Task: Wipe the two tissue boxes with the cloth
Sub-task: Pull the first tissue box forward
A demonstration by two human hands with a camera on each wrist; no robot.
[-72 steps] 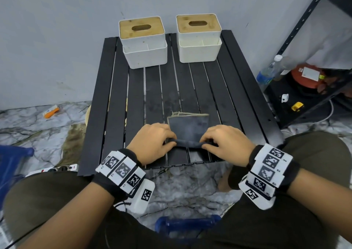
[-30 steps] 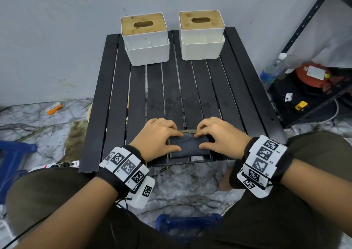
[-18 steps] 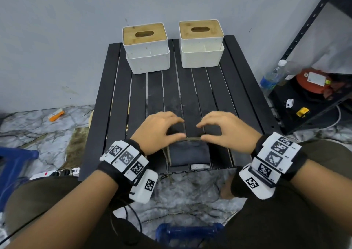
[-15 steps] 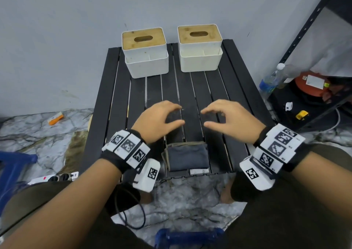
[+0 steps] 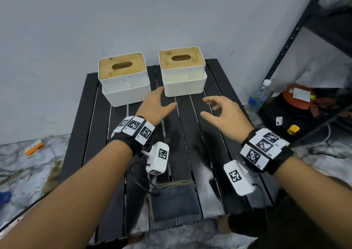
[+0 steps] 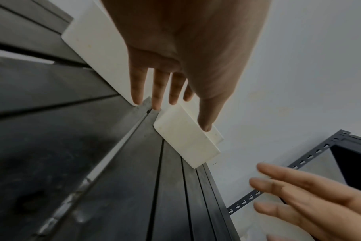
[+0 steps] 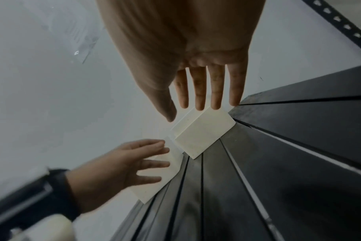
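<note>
Head view: both hands reach empty toward two tissue boxes while the cloth lies folded at the table's near edge.

The left hand [image 5: 155,104] and right hand [image 5: 223,113] hover over the black slatted table [image 5: 192,134], fingers spread and holding nothing, apparently to take the right tissue box [image 5: 182,71]; the left tissue box [image 5: 123,79] stands just beside it, both against the pale wall [image 5: 133,16]. The cloth [image 5: 174,201] waits well behind the hands. A metal shelf [image 5: 297,29] stands at right on a marbled floor [image 5: 28,163].
</note>
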